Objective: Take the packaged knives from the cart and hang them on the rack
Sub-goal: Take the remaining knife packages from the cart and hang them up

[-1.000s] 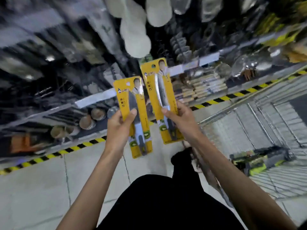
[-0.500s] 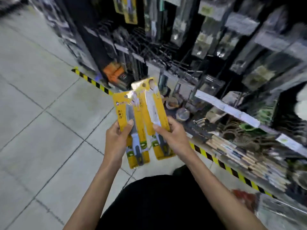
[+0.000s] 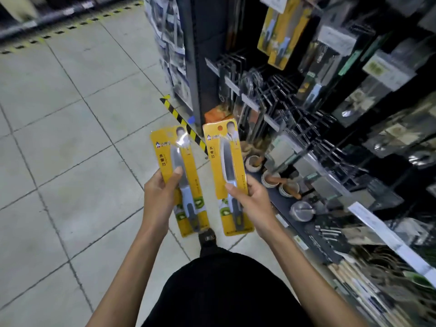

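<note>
I hold two packaged knives on yellow cards, one per hand, upright in front of me. My left hand [image 3: 159,197] grips the left knife pack [image 3: 179,171] with the thumb across the blade. My right hand [image 3: 253,199] grips the right knife pack [image 3: 226,161] near the handle. The two packs are apart, side by side. The rack [image 3: 292,109] of black wire hooks stands to the right, and matching yellow knife packs [image 3: 280,31] hang high on it. The cart is out of view.
Shelves below the hooks carry small bowls [image 3: 271,179], a metal lid [image 3: 302,210] and wooden-handled utensils [image 3: 354,274]. Yellow-black tape [image 3: 181,121] marks the shelf base. Grey tiled floor [image 3: 70,161] spreads to the left. My foot [image 3: 207,237] shows below the packs.
My view has swung left along the aisle, bringing the hook rack close on the right. The two packs, overlapping half a second ago, are now held apart.
</note>
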